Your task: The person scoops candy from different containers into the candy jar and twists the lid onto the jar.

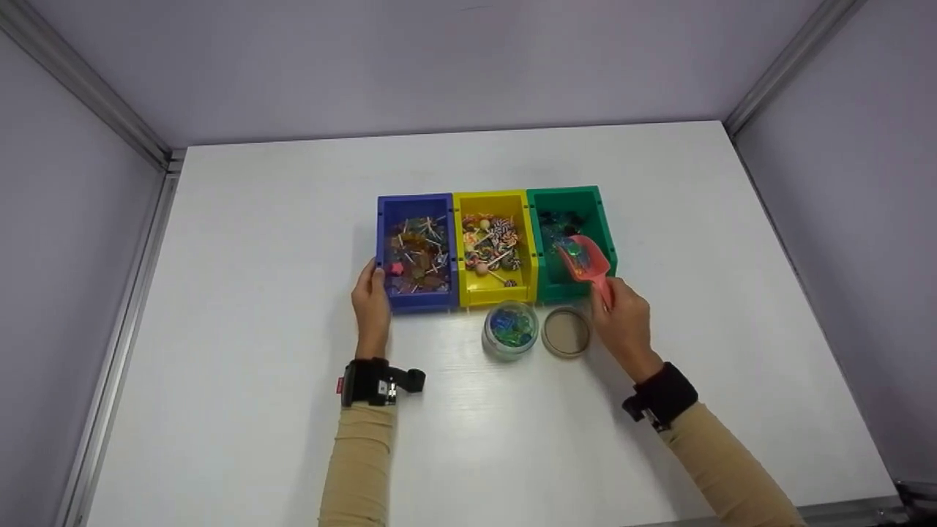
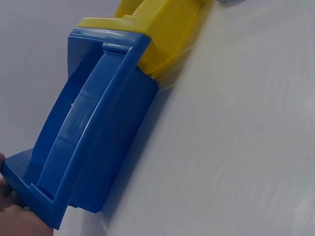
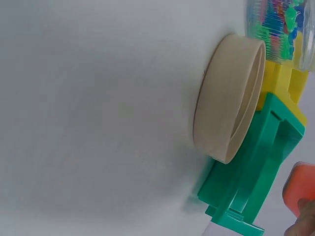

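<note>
My right hand (image 1: 624, 318) grips the handle of a pink scoop (image 1: 594, 265), held over the green bin (image 1: 606, 234). Small translucent blue and green pieces (image 1: 574, 251) lie in the scoop, and more of them sit in that bin. With my left hand (image 1: 371, 307) I hold the near left corner of the blue bin (image 2: 115, 132), which contains clear-wrapped candies on sticks. An uncovered clear jar (image 1: 510, 333) of blue and green pieces stands in front of the bins. Beside it lies a round beige lid (image 3: 219, 98), hollow side up.
Between the blue and green bins sits a yellow bin (image 1: 498, 296) with swirled lollipops (image 1: 492, 241); the three stand side by side. They rest on a white table (image 1: 468, 446) with pale panels (image 1: 454, 66) behind and at both sides.
</note>
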Available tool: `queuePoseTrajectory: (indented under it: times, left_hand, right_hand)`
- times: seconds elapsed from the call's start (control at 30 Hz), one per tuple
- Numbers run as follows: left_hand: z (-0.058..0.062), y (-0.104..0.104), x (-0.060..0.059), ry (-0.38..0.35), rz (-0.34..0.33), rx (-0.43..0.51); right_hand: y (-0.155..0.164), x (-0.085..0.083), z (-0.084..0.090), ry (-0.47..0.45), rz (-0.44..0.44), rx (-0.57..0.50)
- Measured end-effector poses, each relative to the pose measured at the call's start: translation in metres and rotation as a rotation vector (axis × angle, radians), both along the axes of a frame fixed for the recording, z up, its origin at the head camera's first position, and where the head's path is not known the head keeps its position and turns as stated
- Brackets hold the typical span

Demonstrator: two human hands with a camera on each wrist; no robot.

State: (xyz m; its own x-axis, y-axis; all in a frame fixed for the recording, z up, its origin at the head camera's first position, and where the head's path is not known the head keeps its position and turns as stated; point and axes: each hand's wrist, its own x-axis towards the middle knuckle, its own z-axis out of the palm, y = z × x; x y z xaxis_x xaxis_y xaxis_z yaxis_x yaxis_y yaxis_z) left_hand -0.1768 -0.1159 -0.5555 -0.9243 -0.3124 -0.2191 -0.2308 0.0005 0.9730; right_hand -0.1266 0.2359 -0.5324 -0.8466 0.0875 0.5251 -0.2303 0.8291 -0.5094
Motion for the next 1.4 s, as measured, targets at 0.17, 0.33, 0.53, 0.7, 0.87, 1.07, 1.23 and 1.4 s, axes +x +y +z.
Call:
queuePoseTrajectory:
  times: [0.17,0.33,0.53,0.7,0.87,1.07,1.23,1.4]
  left_hand:
    - [-0.002,-0.001,0.0,0.018,-0.012,-0.012]
    - [-0.002,-0.002,0.0,0.022,-0.023,-0.021]
    - [-0.004,-0.002,-0.001,0.047,-0.022,-0.042]
    - [-0.006,-0.002,-0.001,0.058,-0.016,-0.045]
    - [-0.006,-0.003,0.0,0.055,-0.018,-0.052]
    - [-0.006,-0.003,0.0,0.044,-0.026,-0.049]
    - [-0.005,-0.001,0.0,0.064,-0.025,-0.049]
    - [-0.005,-0.001,0.0,0.069,-0.015,-0.047]
  right_hand:
    - [0.004,0.006,0.004,-0.01,0.031,-0.008]
    - [0.008,0.012,0.006,-0.011,0.079,0.001]
    - [0.013,0.019,0.009,-0.013,0.147,0.0]
    - [0.015,0.025,0.013,-0.038,0.195,-0.002]
    - [0.018,0.031,0.013,-0.046,0.261,0.0]
    - [0.022,0.038,0.013,-0.056,0.344,0.023]
    - [0.025,0.042,0.013,-0.058,0.409,0.051]
    - [0.025,0.045,0.014,-0.063,0.462,0.062]
